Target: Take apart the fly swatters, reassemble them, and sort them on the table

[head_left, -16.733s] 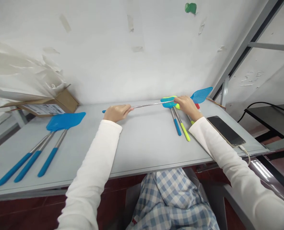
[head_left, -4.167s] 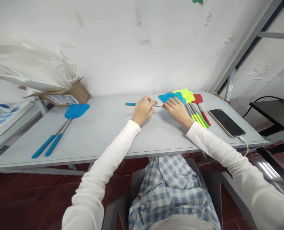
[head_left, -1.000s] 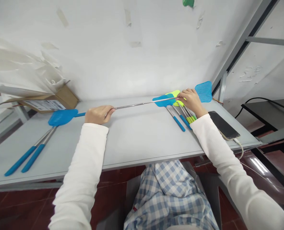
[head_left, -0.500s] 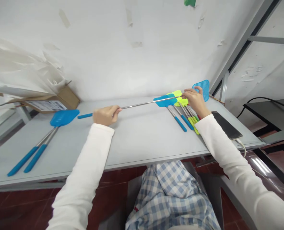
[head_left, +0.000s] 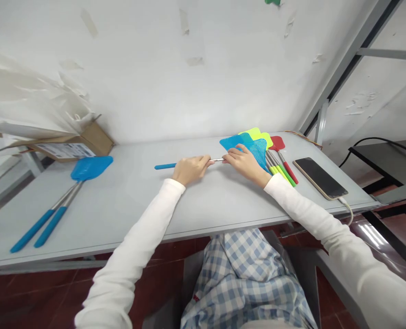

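A blue fly swatter (head_left: 165, 167) with a metal shaft lies crosswise between my two hands, just above the table. My left hand (head_left: 192, 170) is closed around it where the blue handle meets the shaft. Thumb and fingers of my right hand (head_left: 244, 163) pinch the short visible stretch of shaft, close to my left hand. The swatter's perforated blue head (head_left: 259, 148) shows just beyond my right hand, overlapping a pile. In that pile are a solid blue swatter head (head_left: 231, 142), yellow-green swatters (head_left: 254, 132) and a red swatter (head_left: 277, 143), with several handles partly hidden.
Two blue swatters (head_left: 91, 168) lie together at the table's left, handles toward the front edge. Behind them stands an open cardboard box (head_left: 98, 139) with white plastic. A phone (head_left: 321, 178) with a white cable lies at the right. A wall runs along the back.
My hands have come close together, the left moving right and the right moving left. The held swatter's shaft has shortened from long to a small visible stretch.
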### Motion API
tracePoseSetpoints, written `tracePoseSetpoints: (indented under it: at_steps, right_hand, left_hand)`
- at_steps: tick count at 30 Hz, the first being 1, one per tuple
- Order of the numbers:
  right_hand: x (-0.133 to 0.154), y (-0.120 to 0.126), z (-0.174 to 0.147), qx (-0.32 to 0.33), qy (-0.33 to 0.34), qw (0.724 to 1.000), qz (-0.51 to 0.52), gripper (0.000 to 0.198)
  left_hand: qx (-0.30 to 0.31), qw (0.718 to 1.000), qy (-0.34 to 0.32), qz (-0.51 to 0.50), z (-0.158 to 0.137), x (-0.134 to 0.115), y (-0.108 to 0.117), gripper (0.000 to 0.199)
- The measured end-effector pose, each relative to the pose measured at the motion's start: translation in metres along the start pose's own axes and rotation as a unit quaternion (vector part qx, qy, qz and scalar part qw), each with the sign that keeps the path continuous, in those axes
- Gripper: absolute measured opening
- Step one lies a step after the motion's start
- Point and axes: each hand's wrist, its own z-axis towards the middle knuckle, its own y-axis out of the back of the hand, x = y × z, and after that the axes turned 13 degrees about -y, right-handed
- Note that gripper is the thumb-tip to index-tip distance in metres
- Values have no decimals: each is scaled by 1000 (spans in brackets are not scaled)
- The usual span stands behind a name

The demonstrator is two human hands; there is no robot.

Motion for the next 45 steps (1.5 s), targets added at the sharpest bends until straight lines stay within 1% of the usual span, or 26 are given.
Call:
tracePoseSetpoints:
  at_steps: [5,9,12,16,20,22,24,27,29,31,32,33,34,35,36,37,39,40,41,42,43,44,45]
  right_hand:
    - [-18,6,-2,-41,-20,999,-5,28]
    - [-26,6,-2,-37,-9,999,-14,26]
    - [-24,6,0,-25,-17,999,-24,26]
    - [-14,11,0,-19,-25,998,-45,24]
    - [3,16,0,-31,3,998,-62,28]
    - [10,18,1,-26,13,998,-62,31]
    - [13,18,2,-12,0,999,-47,32]
    - [11,20,1,0,-17,1000,-11,28]
    - [6,23,-1,-16,-26,1000,8,32]
    - [0,28,-3,-48,-65,996,24,43]
    - [-3,31,-4,-67,-96,993,33,47]
    - [-5,33,-5,-86,-132,987,43,49]
    - [-7,34,-5,-103,-164,979,56,49]
    - [-7,35,-6,-115,-189,973,72,49]
    - [-6,35,-7,-117,-202,968,89,47]
    - [-4,35,-8,-106,-205,967,107,46]
    - [6,34,-10,-48,-189,971,137,42]
    - [12,33,-12,-7,-179,973,149,40]
    - [18,32,-14,37,-174,971,160,39]
    - [24,32,-17,79,-176,966,173,38]
    - [29,31,-19,119,-184,958,186,36]
    - [33,31,-21,153,-197,948,199,34]
    - [35,30,-24,180,-214,937,208,32]
  left_hand:
    - [-24,1000,8,18,-5,16,-3,50]
    - [-35,999,9,21,-7,21,-4,52]
    - [-24,999,14,24,-6,14,-4,48]
    - [2,999,35,21,0,-10,-2,46]
    - [8,999,53,8,9,-37,2,45]
    - [4,998,62,-2,12,-45,4,44]
    - [1,998,65,-14,13,-48,5,43]
    - [-11,997,65,-39,12,-43,5,41]
    - [-36,993,88,-70,10,-38,5,39]
    - [-82,981,129,-123,10,-33,8,36]
    - [-114,968,152,-164,11,-31,10,35]
    - [-153,948,175,-217,13,-29,12,34]
    - [-192,919,198,-283,16,-27,14,34]
    - [-226,879,218,-359,19,-26,16,35]
    - [-255,829,236,-438,23,-26,18,33]
    - [-274,774,250,-513,27,-27,19,30]
    - [-289,668,271,-630,35,-33,19,21]
    - [-287,628,278,-668,39,-37,18,17]
    - [-281,600,286,-692,41,-41,16,15]
    - [-270,584,292,-707,42,-45,13,14]
    - [-253,581,295,-715,43,-48,9,15]
    - [-232,586,295,-718,43,-51,5,16]
    - [-206,598,296,-715,42,-52,0,16]
